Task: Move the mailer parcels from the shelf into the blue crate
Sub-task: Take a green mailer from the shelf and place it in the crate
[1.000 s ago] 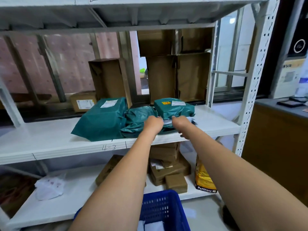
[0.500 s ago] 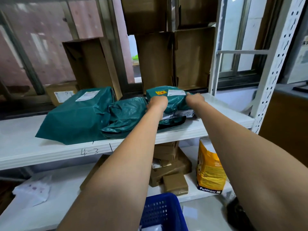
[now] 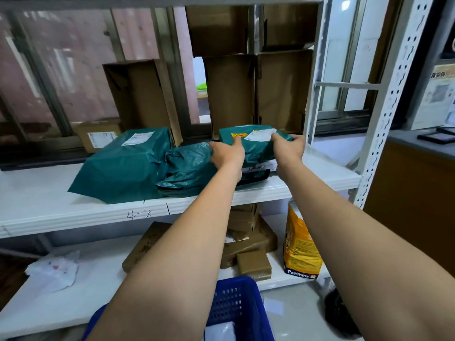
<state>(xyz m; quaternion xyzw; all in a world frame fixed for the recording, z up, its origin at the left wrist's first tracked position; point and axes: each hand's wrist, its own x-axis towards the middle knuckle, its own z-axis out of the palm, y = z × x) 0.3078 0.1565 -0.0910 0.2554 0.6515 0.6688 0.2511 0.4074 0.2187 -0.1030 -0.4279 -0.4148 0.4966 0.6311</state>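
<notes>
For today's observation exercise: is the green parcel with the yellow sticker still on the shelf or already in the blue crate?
On the shelf. The parcel sits atop other mailers, held by the left hand and right hand; the blue crate stands below.

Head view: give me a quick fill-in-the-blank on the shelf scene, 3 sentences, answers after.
1. Both hands, left hand and right hand, hold the small green parcel that bears a white label and a ____ sticker.
2. The handwritten mark on the shelf edge reads ____.
3. The crate below the arms is ____ in colour.

Missing words: yellow; 4-3; blue
</notes>
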